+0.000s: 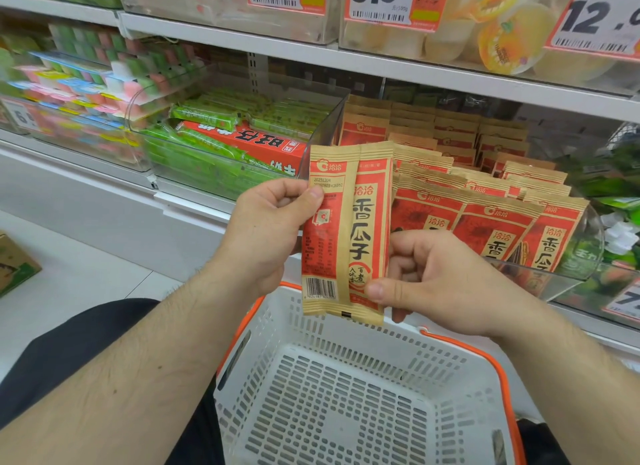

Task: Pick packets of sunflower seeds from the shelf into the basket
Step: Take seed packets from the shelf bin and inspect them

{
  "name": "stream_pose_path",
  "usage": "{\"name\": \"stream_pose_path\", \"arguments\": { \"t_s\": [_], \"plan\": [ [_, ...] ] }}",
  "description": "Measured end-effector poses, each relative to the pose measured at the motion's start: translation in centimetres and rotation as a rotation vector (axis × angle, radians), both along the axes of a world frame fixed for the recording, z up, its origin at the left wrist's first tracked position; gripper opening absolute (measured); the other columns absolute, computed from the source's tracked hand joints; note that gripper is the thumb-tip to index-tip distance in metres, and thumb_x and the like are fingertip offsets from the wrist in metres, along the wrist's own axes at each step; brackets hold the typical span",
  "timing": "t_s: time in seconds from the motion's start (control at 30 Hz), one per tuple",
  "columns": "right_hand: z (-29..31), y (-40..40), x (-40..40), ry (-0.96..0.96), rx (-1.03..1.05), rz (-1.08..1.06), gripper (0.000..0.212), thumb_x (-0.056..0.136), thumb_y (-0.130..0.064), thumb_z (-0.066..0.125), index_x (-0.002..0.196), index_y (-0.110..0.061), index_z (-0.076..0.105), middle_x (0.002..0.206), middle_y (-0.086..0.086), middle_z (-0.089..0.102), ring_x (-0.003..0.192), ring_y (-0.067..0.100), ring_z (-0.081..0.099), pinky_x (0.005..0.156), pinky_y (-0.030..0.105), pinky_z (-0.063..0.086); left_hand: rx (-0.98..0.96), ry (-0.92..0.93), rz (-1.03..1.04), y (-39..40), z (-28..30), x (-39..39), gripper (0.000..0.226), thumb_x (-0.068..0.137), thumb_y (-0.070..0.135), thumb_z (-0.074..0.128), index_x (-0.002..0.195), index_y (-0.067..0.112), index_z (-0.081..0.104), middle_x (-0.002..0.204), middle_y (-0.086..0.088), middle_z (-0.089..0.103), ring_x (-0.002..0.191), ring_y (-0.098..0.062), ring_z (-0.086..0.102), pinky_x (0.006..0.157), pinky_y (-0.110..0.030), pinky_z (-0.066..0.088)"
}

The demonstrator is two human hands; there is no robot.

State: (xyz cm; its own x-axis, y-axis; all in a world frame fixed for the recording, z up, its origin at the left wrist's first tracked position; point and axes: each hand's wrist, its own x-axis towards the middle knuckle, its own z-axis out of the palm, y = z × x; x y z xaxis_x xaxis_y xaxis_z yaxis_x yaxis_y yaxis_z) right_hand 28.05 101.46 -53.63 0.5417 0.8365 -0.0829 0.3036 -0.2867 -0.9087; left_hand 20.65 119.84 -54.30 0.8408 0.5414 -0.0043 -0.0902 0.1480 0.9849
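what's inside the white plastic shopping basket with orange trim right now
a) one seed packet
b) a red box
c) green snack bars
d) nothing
d, the white plastic shopping basket with orange trim shows only its bare slotted floor; the tan and red sunflower seed packet is above its rim, held by the left hand and right hand.

— What sort of place is this looking like?

— A shop, a grocery aisle. Big orange-and-white paper price tags are hanging above the fingers, along white metal shelf edges.

— And the goods?

— Clear plastic bins are holding stacked green snack wrappers just beyond the fingertips, and rows of identical tan-and-red paper seed packets are standing behind them. Below the fingers, a white perforated plastic shopping basket with orange rim is sitting.
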Motion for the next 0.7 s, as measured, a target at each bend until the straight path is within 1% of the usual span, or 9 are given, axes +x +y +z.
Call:
{"name": "stream_pose_path", "arguments": {
  "t_s": [0.13,0.23,0.3,0.33,0.4,0.43,0.53,0.63,0.7],
  "plan": [
    [-0.2,0.1,-0.1,-0.124,-0.016,-0.065,0.023,0.077,-0.016,0.082,0.099,-0.013,0.074,0.065,0.013,0.069,0.057,0.021,0.065,0.063,0.046,0.058,0.031,0.025,0.033,0.0,-0.3,0.2,0.007,0.096,0.012,0.06,0.089,0.013,0.061,0.077,-0.003,0.07,0.067,-0.014,0.065,0.057,-0.034,0.057],
    [-0.5,0.4,-0.4,-0.242,-0.023,-0.086,0.023,0.078,-0.018,0.083,0.098,-0.02,0.074,0.064,0.012,0.067,0.056,0.022,0.06,0.062,0.049,0.055,0.126,0.022,0.117,0.0,-0.7,0.3,0.016,0.095,0.01,0.063,0.084,0.017,0.052,0.079,-0.002,0.065,0.066,-0.014,0.064,0.06,-0.043,0.06],
    [-0.6,0.5,-0.7,-0.324,-0.018,-0.071,0.026,0.077,-0.019,0.082,0.099,-0.026,0.071,0.06,0.005,0.066,0.054,0.021,0.061,0.059,0.042,0.054,0.204,0.012,0.122,-0.4,-1.0,0.3,0.02,0.093,0.013,0.065,0.078,0.017,0.053,0.072,0.005,0.064,0.066,-0.015,0.062,0.069,-0.055,0.06],
    [-0.6,0.5,-0.9,-0.366,-0.02,-0.06,0.028,0.077,-0.018,0.082,0.1,-0.028,0.069,0.058,0.001,0.066,0.052,0.015,0.061,0.057,0.033,0.053,0.23,0.005,0.103,-0.6,-1.0,0.1,0.02,0.091,0.017,0.068,0.076,0.017,0.055,0.067,0.009,0.064,0.065,-0.014,0.062,0.071,-0.058,0.059],
    [-0.6,0.7,-1.2,-0.445,-0.033,-0.051,0.034,0.075,-0.019,0.081,0.101,-0.031,0.065,0.057,-0.007,0.066,0.049,0.008,0.06,0.055,0.017,0.046,0.235,-0.028,0.035,-1.3,-0.8,-0.3,0.027,0.081,0.032,0.077,0.078,0.014,0.057,0.065,0.008,0.066,0.064,-0.012,0.062,0.074,-0.058,0.058],
    [-0.7,0.7,-1.3,-0.486,-0.048,-0.058,0.036,0.074,-0.021,0.082,0.102,-0.032,0.062,0.058,-0.008,0.065,0.05,0.008,0.06,0.054,0.015,0.044,0.235,-0.044,0.006,-1.5,-0.7,-0.4,0.037,0.071,0.042,0.08,0.081,0.014,0.057,0.069,0.004,0.069,0.066,-0.014,0.063,0.075,-0.057,0.058],
    [-1.0,0.8,-1.2,-0.547,-0.081,-0.048,0.041,0.073,-0.035,0.082,0.103,-0.038,0.055,0.062,-0.009,0.065,0.056,0.009,0.062,0.056,0.021,0.047,0.233,-0.063,-0.03,-1.5,-0.8,-0.5,0.051,0.056,0.051,0.08,0.085,0.018,0.055,0.082,-0.017,0.073,0.07,-0.026,0.067,0.076,-0.061,0.057],
    [-1.4,0.7,-1.0,-0.545,-0.074,-0.009,0.033,0.078,-0.042,0.078,0.103,-0.033,0.058,0.063,-0.007,0.067,0.057,0.009,0.063,0.059,0.031,0.051,0.229,-0.07,-0.05,-1.2,-0.9,-0.5,0.05,0.054,0.048,0.08,0.086,0.019,0.056,0.077,-0.014,0.073,0.067,-0.026,0.067,0.075,-0.061,0.057],
    [-1.4,0.7,-0.9,-0.511,-0.015,-0.021,0.026,0.083,-0.047,0.071,0.099,-0.028,0.063,0.062,-0.005,0.066,0.055,0.011,0.061,0.056,0.034,0.05,0.243,-0.071,-0.079,-1.2,-0.9,-0.5,0.049,0.054,0.048,0.078,0.087,0.018,0.057,0.072,-0.007,0.072,0.064,-0.021,0.067,0.073,-0.056,0.057]
  ]
}}
